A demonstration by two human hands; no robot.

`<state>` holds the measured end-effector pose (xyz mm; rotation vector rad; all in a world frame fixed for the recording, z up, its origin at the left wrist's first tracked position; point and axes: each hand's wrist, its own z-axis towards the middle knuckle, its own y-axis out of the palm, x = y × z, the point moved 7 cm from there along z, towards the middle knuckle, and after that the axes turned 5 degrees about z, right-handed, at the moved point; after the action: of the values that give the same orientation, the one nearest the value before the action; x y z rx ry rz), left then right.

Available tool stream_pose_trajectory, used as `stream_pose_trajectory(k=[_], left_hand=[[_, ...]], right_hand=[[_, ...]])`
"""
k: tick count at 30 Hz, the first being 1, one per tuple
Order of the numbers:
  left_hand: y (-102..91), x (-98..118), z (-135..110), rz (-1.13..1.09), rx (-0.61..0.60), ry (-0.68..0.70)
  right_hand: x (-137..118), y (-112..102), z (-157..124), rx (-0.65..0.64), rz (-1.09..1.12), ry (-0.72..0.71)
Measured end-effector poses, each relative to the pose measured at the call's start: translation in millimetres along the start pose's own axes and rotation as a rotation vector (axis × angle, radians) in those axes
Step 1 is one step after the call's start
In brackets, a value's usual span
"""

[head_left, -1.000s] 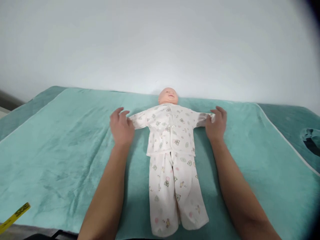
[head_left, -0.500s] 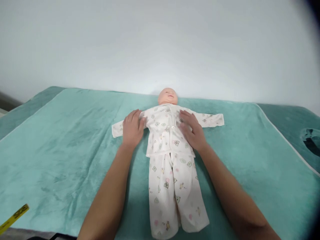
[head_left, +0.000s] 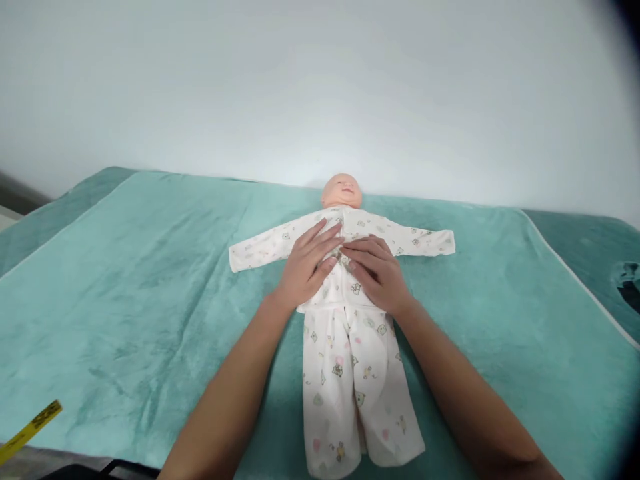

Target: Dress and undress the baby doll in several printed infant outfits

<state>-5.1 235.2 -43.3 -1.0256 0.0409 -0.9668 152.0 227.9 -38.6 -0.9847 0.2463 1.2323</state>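
A baby doll [head_left: 342,191] lies on its back, its head toward the wall. It wears a white patterned long-sleeved top [head_left: 367,223] with both sleeves spread sideways, and matching trousers [head_left: 333,387] with the legs pointing toward me. My left hand [head_left: 309,261] rests on the left part of the chest, fingers stretched out. On the right part of the chest lies my right hand [head_left: 377,270], its fingers extended toward the front opening. The fingertips of both hands come close together at the middle, hiding part of the top's front.
A green plush cloth [head_left: 125,300] covers the surface beneath the doll. Behind it rises a pale wall [head_left: 320,80]. A yellow strip with black markings [head_left: 30,432] shows at the lower left, and a clear and dark object [head_left: 629,287] at the right edge.
My left hand has moved right, from the sleeve onto the chest. My right hand has shifted slightly toward the middle and lies flatter. The view has moved a little.
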Motion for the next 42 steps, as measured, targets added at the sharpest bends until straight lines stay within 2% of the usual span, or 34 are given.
stream_pose_trajectory(k=[3, 6, 9, 14, 18, 21, 24, 27, 31, 35, 39, 42], left_hand=[[3.1, 6, 1, -0.022, -0.019, 0.010], [2.2, 7, 2, -0.043, 0.022, 0.007], [2.1, 6, 2, -0.064, 0.042, 0.010], [2.8, 6, 1, -0.078, 0.032, 0.014], [2.7, 4, 1, -0.076, 0.019, -0.002], [-0.1, 5, 3, -0.070, 0.043, 0.014], [-3.8, 6, 4, -0.068, 0.080, 0.012], [-5.4, 6, 4, -0.062, 0.107, 0.012], [-1.2, 9, -1, -0.058, 0.116, 0.041], [5.9, 23, -18, -0.029, 0.100, 0.009], [9.0, 46, -57, 0.038, 0.102, -0.103], [5.8, 54, -88, 0.082, 0.173, -0.261]], right_hand=[[13, -8, -3, 0.107, 0.113, 0.090], [20, -15, 3, 0.168, 0.105, 0.106], [25, -15, 23, 0.135, 0.026, 0.104], [48, -5, 62, 0.060, -0.119, 0.203], [60, 4, 69, 0.046, -0.155, 0.184], [56, 4, 65, 0.045, -0.175, 0.135], [39, 1, 64, 0.036, -0.247, 0.034], [22, 5, 59, -0.040, -0.257, -0.058], [14, 12, 30, -0.103, -0.239, -0.003], [1, 20, -28, -0.134, -0.275, 0.074], [-20, 12, -88, -0.075, -0.256, 0.126], [-34, -5, -110, 0.039, -0.287, 0.193]])
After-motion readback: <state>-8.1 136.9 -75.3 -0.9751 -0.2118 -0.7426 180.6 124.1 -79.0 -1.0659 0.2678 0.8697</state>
